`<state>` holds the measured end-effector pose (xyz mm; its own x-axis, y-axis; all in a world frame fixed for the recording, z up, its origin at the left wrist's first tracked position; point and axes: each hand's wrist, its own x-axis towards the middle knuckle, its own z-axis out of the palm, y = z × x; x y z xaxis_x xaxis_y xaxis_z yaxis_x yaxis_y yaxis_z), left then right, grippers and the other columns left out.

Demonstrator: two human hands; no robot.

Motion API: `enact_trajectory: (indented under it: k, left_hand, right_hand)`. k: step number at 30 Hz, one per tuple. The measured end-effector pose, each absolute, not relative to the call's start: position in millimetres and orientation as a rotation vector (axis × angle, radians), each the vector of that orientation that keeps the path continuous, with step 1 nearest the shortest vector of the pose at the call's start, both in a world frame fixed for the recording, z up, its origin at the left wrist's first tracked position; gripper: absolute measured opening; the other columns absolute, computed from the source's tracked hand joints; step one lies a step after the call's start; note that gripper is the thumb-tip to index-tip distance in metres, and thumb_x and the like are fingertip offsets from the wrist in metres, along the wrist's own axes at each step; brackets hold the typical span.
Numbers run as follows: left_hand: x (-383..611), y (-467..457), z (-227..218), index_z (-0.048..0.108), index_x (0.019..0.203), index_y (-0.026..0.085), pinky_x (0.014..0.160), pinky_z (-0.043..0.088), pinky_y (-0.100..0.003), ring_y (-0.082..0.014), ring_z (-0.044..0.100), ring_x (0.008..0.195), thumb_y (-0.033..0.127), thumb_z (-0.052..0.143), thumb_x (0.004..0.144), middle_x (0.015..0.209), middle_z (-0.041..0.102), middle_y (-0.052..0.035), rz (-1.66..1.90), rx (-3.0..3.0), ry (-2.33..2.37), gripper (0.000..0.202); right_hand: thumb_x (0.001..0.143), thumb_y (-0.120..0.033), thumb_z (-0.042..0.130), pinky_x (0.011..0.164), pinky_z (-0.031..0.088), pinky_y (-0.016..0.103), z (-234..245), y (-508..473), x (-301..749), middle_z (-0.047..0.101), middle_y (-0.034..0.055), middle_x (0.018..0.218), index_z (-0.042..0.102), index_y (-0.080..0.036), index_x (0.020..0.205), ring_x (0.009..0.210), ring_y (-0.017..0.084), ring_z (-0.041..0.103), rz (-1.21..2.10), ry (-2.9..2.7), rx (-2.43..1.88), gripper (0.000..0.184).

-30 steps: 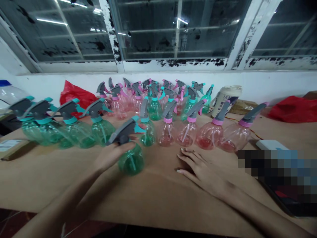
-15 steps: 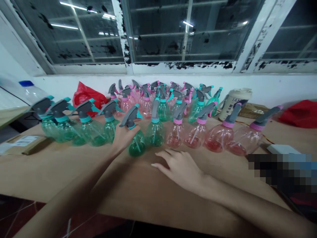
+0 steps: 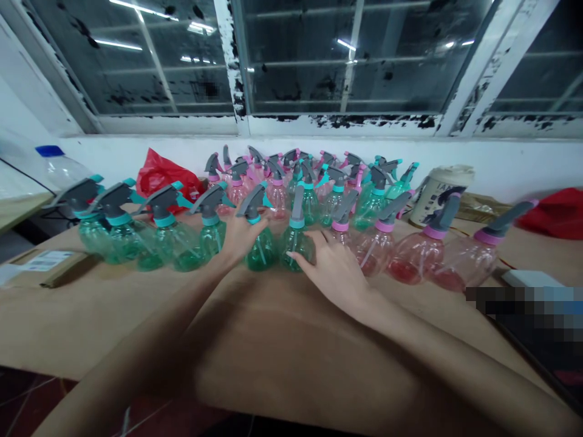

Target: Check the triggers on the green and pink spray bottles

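My left hand (image 3: 241, 235) is wrapped around the neck of a green spray bottle (image 3: 260, 250) with a grey and turquoise trigger head, upright in the front row. Beside it stands another green spray bottle (image 3: 297, 241), its trigger head facing a different way. My right hand (image 3: 336, 270) is at that bottle's right side, thumb across its front and fingers apart; whether it touches is unclear. Green spray bottles (image 3: 210, 233) continue the row leftward. Rightward are pink spray bottles (image 3: 416, 252), the nearest partly hidden behind my right hand.
Behind the row, several more pink and green bottles (image 3: 310, 203) stand crowded against the wall. A red plastic bag (image 3: 159, 176), a flat cardboard box (image 3: 59, 267) and a printed cup (image 3: 439, 197) share the brown table (image 3: 273, 346). Blurred-out dark items lie at right.
My left hand has moved the green spray bottle back into line with the row and more upright. My right hand has risen from the bare tabletop to the neighbouring green bottle.
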<state>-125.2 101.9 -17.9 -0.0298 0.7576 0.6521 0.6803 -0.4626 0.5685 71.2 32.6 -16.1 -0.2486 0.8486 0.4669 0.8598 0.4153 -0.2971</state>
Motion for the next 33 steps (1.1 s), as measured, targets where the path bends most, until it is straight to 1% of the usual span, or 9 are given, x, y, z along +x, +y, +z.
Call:
enact_trajectory:
  k: [5, 8, 11, 16, 20, 22, 26, 30, 33]
  left_hand:
    - [-124, 102, -21, 0.063, 0.093, 0.018, 0.089, 0.045, -0.035, -0.0216, 0.063, 0.095, 0.028, 0.056, 0.081, 0.096, 0.069, -0.0062, 1.530, 2.147, 1.561, 0.017]
    - [-122, 102, -21, 0.061, 0.098, 0.018, 0.089, 0.044, -0.036, -0.0219, 0.062, 0.095, 0.030, 0.055, 0.082, 0.098, 0.068, -0.0060, 1.542, 2.127, 1.587, 0.020]
    - [-121, 97, -20, 0.057, 0.103, 0.019, 0.087, 0.046, -0.038, -0.0241, 0.062, 0.097, 0.034, 0.059, 0.080, 0.101, 0.067, -0.0070, 1.553, 2.088, 1.633, 0.028]
    - [-124, 77, -19, 0.043, 0.124, 0.020, 0.084, 0.048, -0.040, -0.0265, 0.063, 0.096, 0.041, 0.066, 0.075, 0.107, 0.066, -0.0092, 1.528, 2.056, 1.688, 0.058]
    - [-131, 60, -22, 0.034, 0.132, 0.019, 0.093, 0.045, -0.042, -0.0274, 0.057, 0.111, 0.037, 0.066, 0.076, 0.124, 0.057, -0.0141, 1.497, 2.072, 1.660, 0.067]
    - [-136, 52, -24, 0.032, 0.133, 0.018, 0.098, 0.042, -0.044, -0.0279, 0.052, 0.117, 0.035, 0.065, 0.076, 0.128, 0.054, -0.0152, 1.480, 2.110, 1.656, 0.068]
    - [-143, 30, -28, 0.032, 0.132, 0.023, 0.102, 0.037, -0.045, -0.0262, 0.048, 0.122, 0.032, 0.062, 0.079, 0.131, 0.051, -0.0122, 1.460, 2.165, 1.652, 0.062]
    - [-144, 4, -34, 0.033, 0.131, 0.026, 0.102, 0.038, -0.046, -0.0268, 0.043, 0.126, 0.032, 0.059, 0.082, 0.135, 0.047, -0.0097, 1.405, 2.115, 1.661, 0.056]
    - [-141, -15, -35, 0.038, 0.129, 0.026, 0.101, 0.039, -0.046, -0.0285, 0.044, 0.125, 0.035, 0.057, 0.083, 0.134, 0.049, -0.0074, 1.311, 2.070, 1.733, 0.050]
  right_hand:
    - [0.085, -0.042, 0.051, 0.062, 0.048, 0.040, -15, 38, 66, 0.061, 0.0186, 0.102, 0.050, -0.008, 0.113, 0.083, 0.031, 0.062, -0.044, -2.060, -1.493, 0.044]
    - [0.084, -0.043, 0.052, 0.063, 0.048, 0.042, -16, 44, 63, 0.059, 0.0229, 0.107, 0.042, -0.003, 0.123, 0.086, 0.034, 0.062, -0.034, -2.044, -1.502, 0.056]
    - [0.083, -0.044, 0.053, 0.066, 0.048, 0.044, -19, 52, 59, 0.060, 0.0249, 0.105, 0.036, 0.000, 0.130, 0.089, 0.036, 0.061, 0.010, -2.054, -1.501, 0.066]
    - [0.082, -0.046, 0.054, 0.063, 0.048, 0.044, -23, 62, 54, 0.062, 0.0253, 0.098, 0.043, 0.001, 0.125, 0.082, 0.035, 0.063, 0.043, -2.059, -1.517, 0.065]
    - [0.081, -0.048, 0.054, 0.063, 0.048, 0.042, -24, 64, 55, 0.064, 0.0211, 0.092, 0.052, -0.004, 0.114, 0.079, 0.032, 0.064, 0.043, -2.065, -1.510, 0.055]
    - [0.081, -0.048, 0.054, 0.063, 0.048, 0.041, -24, 65, 56, 0.064, 0.0193, 0.090, 0.053, -0.005, 0.112, 0.078, 0.031, 0.064, 0.041, -2.070, -1.495, 0.053]
    - [0.081, -0.049, 0.053, 0.063, 0.048, 0.041, -25, 63, 58, 0.064, 0.0197, 0.092, 0.053, -0.006, 0.113, 0.079, 0.031, 0.063, 0.040, -2.087, -1.467, 0.053]
    - [0.081, -0.049, 0.053, 0.063, 0.048, 0.043, -24, 58, 61, 0.064, 0.0217, 0.090, 0.051, -0.003, 0.116, 0.080, 0.033, 0.063, 0.056, -2.105, -1.469, 0.058]
    - [0.082, -0.049, 0.053, 0.061, 0.048, 0.042, -21, 50, 64, 0.065, 0.0198, 0.085, 0.052, -0.002, 0.114, 0.078, 0.032, 0.064, 0.079, -2.129, -1.469, 0.057]
